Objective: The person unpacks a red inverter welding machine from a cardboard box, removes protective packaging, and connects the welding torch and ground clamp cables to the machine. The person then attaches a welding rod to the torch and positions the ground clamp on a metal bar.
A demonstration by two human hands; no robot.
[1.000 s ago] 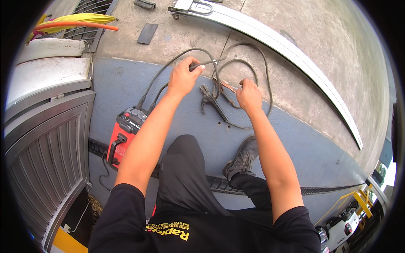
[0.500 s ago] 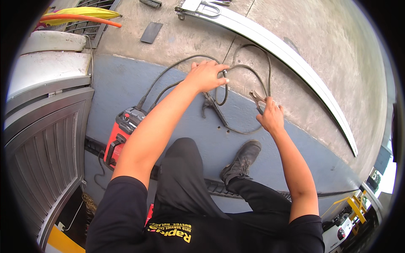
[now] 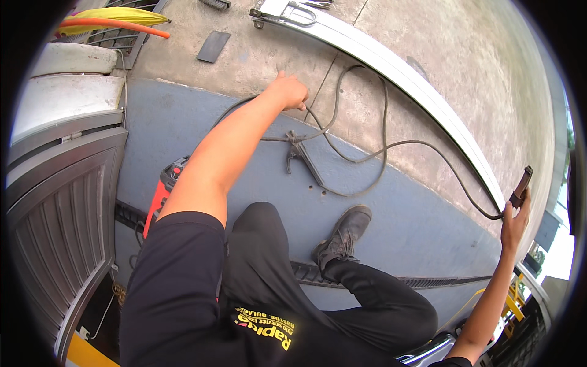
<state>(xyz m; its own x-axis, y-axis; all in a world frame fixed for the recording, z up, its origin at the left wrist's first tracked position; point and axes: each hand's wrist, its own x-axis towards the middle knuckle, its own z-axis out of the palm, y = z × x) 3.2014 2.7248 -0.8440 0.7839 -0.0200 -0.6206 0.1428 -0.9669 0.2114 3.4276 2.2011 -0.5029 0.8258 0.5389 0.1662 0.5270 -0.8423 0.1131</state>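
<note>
My right hand (image 3: 515, 223) is stretched far out to the right and grips a dark ground clamp (image 3: 522, 183), held upright beside the end of the long white metal panel. From it a black welding cable (image 3: 422, 142) trails back in a loose curve. Around a stretch of cable on the left, my left hand (image 3: 290, 92) is closed, its fingers partly hidden by the back of the hand. An electrode holder (image 3: 304, 158) lies on the blue-painted floor below that hand, its own cable looping to the right. My left arm partly covers a red and black welding machine (image 3: 160, 196).
The long white panel (image 3: 391, 67) with a metal loop at its end curves across the concrete. A dark flat plate (image 3: 214, 47) and a brush (image 3: 215, 3) lie beyond. A grey ribbed metal panel (image 3: 67, 214) stands at left. My boot (image 3: 348, 235) rests near the cable loop.
My right hand has swung far right with the clamp, drawing its cable out. My left hand has shifted slightly left and closed on the cable. The cable loops have spread; the electrode holder stays put.
</note>
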